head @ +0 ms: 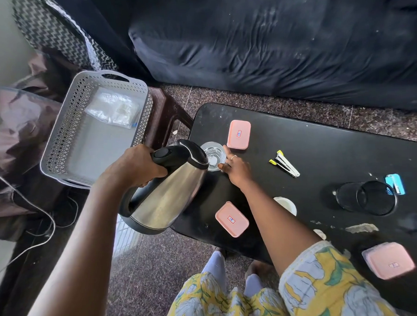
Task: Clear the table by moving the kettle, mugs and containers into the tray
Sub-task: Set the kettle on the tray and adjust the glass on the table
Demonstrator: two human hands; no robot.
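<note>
Left hand (135, 167) gripping tilted kettle (168, 196), its spout hiding glass (214, 155) under right hand's (235, 167) spread fingers.

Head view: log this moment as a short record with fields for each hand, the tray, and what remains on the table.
left hand: grips the handle of the steel kettle, held tilted above the table's left edge
right hand: fingers at the rim of the clear glass standing on the table
tray: grey, perforated walls, left of the table; holds only a clear plastic bag
black table: three pink lidded containers, dark glass on its side, stapler
kettle in tray: not yet
</note>
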